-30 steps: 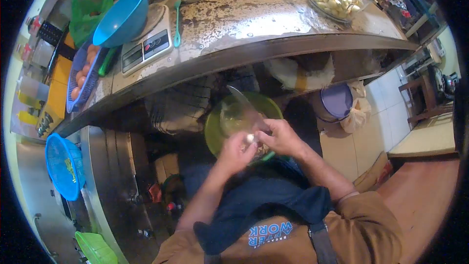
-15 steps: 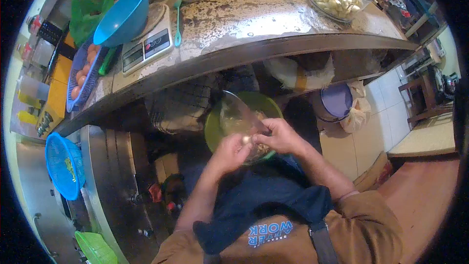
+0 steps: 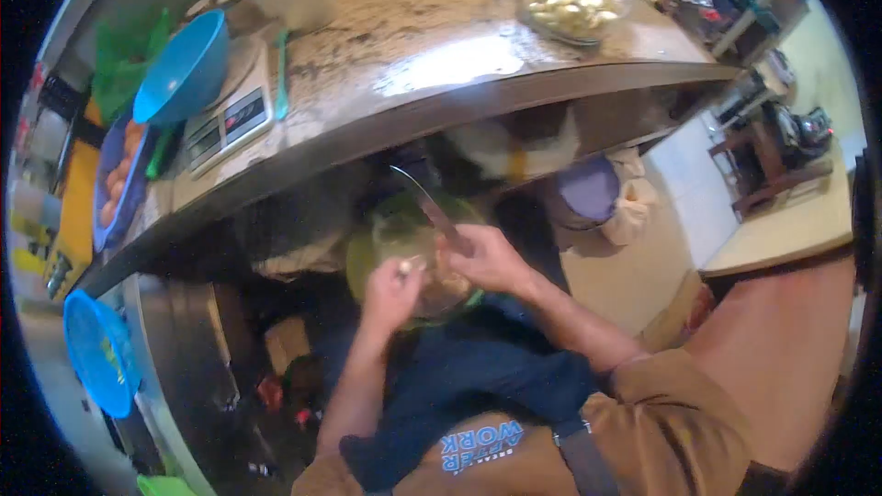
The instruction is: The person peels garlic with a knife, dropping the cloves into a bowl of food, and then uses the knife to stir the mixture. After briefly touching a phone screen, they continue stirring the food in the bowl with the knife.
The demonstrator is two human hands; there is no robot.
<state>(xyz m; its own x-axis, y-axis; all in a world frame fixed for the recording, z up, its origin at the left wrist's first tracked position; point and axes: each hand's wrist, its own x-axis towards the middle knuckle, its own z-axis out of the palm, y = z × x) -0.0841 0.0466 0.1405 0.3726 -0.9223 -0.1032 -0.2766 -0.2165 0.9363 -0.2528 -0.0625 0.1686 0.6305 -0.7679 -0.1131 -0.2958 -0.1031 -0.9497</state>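
Observation:
My right hand (image 3: 489, 262) is closed round the handle of a knife (image 3: 430, 208), whose blade points up and away to the left. Held in the fingertips of my left hand (image 3: 390, 296) is a small pale garlic clove (image 3: 405, 267), apart from the blade. Both hands are over a green bowl (image 3: 361, 266) at my lap; brownish bits show inside it, blurred and partly covered by my hands. On the counter beyond, a clear bowl heaped with peeled garlic cloves (image 3: 571, 7) stands at the right.
The counter's edge (image 3: 441, 105) runs just beyond the green bowl. On it at left are a blue bowl (image 3: 184, 69), a kitchen scale (image 3: 230, 129), a green spoon (image 3: 282, 78) and a basket of eggs (image 3: 103, 211). A purple bucket (image 3: 588, 193) stands on the floor at right.
My hands have moved apart: the left now holds the clove away from the knife, which my right hand still grips. The whole view has shifted, so the surroundings appear further left.

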